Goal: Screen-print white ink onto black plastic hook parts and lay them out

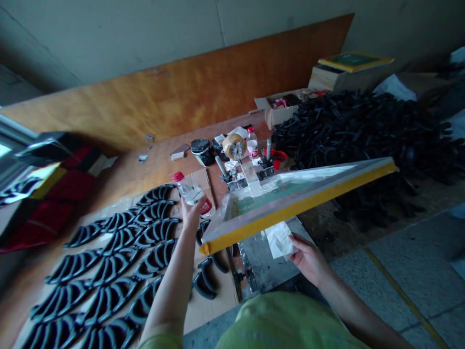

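Observation:
My left hand (192, 212) is closed around a clear plastic bottle (192, 192) with a red cap and a red label, tilted to one side. In my right hand (307, 254) is a white cloth or tissue (279, 240), pinched between thumb and fingers. A screen printing frame (298, 201) with yellow edging and a greenish mesh slants up between my hands, attached toward its back to a metal clamp (250, 177). Below it lies a grey plate (261, 261), partly hidden by the frame and the cloth.
Rows of black curved handles (112, 261) lie on cardboard at left. A large heap of black parts (348, 131) covers the right. Behind the frame stand a tub (202, 151), a tape roll (234, 146) and another red-capped bottle (252, 143). An open carton (279, 114) sits farther back.

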`<state>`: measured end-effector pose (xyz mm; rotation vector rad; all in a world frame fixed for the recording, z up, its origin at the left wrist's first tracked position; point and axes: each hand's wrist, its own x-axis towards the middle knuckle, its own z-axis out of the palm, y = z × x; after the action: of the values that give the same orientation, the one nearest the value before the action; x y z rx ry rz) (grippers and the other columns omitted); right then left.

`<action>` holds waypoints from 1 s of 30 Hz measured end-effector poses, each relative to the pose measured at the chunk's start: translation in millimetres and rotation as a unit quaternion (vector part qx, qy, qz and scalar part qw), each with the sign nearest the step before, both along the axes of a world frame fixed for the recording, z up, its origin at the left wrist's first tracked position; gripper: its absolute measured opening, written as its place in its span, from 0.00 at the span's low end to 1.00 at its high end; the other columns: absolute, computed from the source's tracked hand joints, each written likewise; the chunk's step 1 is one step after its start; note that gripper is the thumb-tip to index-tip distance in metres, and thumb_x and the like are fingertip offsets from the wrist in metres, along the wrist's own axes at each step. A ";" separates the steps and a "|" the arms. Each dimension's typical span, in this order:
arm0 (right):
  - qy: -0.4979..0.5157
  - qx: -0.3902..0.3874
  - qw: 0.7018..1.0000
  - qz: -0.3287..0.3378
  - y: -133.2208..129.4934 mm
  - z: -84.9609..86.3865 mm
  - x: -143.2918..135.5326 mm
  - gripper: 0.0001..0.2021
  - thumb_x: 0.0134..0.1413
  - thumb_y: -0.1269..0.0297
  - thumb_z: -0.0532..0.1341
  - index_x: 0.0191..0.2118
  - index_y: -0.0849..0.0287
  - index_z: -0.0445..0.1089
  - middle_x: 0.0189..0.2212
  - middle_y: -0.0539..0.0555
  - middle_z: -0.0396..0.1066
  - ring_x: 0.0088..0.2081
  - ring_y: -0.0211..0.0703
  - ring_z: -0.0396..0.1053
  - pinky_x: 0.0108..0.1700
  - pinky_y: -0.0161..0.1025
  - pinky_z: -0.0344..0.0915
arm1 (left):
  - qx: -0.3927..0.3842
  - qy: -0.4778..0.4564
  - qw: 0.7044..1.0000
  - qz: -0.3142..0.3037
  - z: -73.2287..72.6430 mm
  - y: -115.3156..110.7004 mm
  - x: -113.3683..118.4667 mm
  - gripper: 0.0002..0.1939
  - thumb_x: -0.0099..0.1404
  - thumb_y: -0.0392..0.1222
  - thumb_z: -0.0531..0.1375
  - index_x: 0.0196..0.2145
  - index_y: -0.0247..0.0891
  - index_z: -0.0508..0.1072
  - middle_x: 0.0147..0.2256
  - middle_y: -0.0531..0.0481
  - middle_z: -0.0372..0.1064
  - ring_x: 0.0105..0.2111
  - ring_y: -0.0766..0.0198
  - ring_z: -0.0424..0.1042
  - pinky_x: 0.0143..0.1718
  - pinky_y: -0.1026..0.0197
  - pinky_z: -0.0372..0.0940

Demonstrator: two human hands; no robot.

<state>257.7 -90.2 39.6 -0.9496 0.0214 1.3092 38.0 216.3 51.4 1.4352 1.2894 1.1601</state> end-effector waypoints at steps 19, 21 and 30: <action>-0.021 -0.029 0.997 -0.070 23.9 -3.2 0.8 0.11 0.37 0.62 0.71 0.31 0.55 0.75 0.30 0.50 0.77 0.31 0.41 0.73 0.31 0.36 0.68 | -0.058 0.101 0.993 -0.009 -56.2 79.9 69.4 0.37 0.49 0.36 0.69 0.53 0.36 0.56 0.53 0.40 0.63 0.52 0.56 0.66 0.53 0.54 0.63; -0.006 -0.024 0.998 -0.065 30.9 0.1 2.5 0.11 0.36 0.64 0.71 0.31 0.56 0.75 0.31 0.50 0.77 0.32 0.42 0.73 0.31 0.36 0.68 | -0.032 0.055 0.998 0.026 -30.1 62.1 61.7 0.34 0.54 0.40 0.66 0.55 0.36 0.57 0.58 0.38 0.58 0.57 0.56 0.62 0.56 0.54 0.60; 0.047 0.023 0.998 -0.036 69.2 16.6 9.3 0.08 0.42 0.67 0.68 0.32 0.55 0.72 0.31 0.48 0.77 0.36 0.41 0.74 0.37 0.38 0.71 | 0.143 0.000 0.981 -0.131 160.1 -124.9 39.3 0.36 0.65 0.70 0.37 0.53 0.45 0.67 0.43 0.48 0.72 0.49 0.50 0.71 0.44 0.44 0.70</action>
<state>267.0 -21.1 56.3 -0.8408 0.0978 1.2827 77.3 91.4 211.5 1.7553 0.9226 1.1974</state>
